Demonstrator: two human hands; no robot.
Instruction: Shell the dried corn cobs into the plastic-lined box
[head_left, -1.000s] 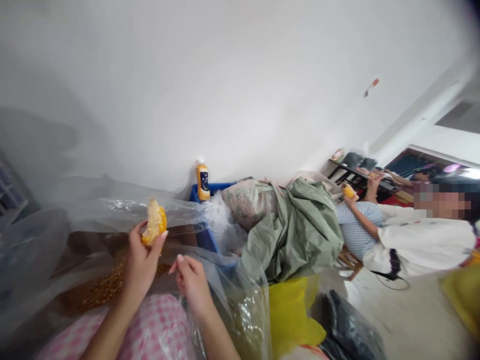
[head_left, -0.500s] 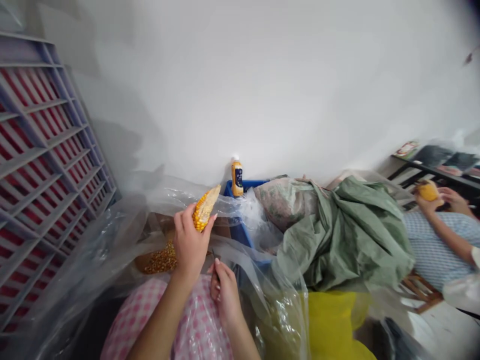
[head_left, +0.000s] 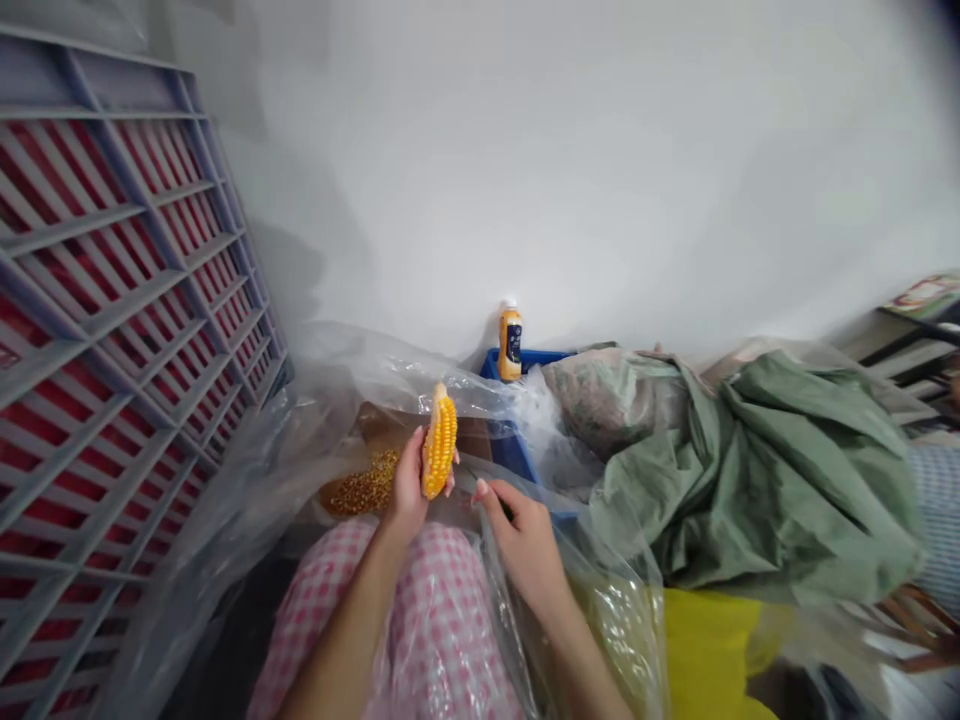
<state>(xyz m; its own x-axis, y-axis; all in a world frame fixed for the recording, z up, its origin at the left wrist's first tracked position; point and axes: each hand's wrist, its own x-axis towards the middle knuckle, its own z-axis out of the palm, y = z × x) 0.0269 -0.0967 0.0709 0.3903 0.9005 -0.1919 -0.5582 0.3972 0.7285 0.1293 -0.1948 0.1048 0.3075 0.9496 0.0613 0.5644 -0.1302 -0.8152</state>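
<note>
Yellow corn cob [head_left: 439, 441] upright in left hand [head_left: 409, 487] grip.

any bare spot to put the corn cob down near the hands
Little room. The left hand holds the corn cob; the right hand rests on the clear plastic sheet. Only the checked lap between the forearms is flat. Loose kernels and the green sack crowd both sides.

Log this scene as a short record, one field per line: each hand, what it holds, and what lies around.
left hand: holds a corn cob upright, kernels still on it
right hand: holds nothing visible, fingers beside the cob
under hands: loose kernels in a clear plastic bag
lap: pink checked cloth
behind: orange bottle on blue crate
right: green sack
left: slatted rack
</note>
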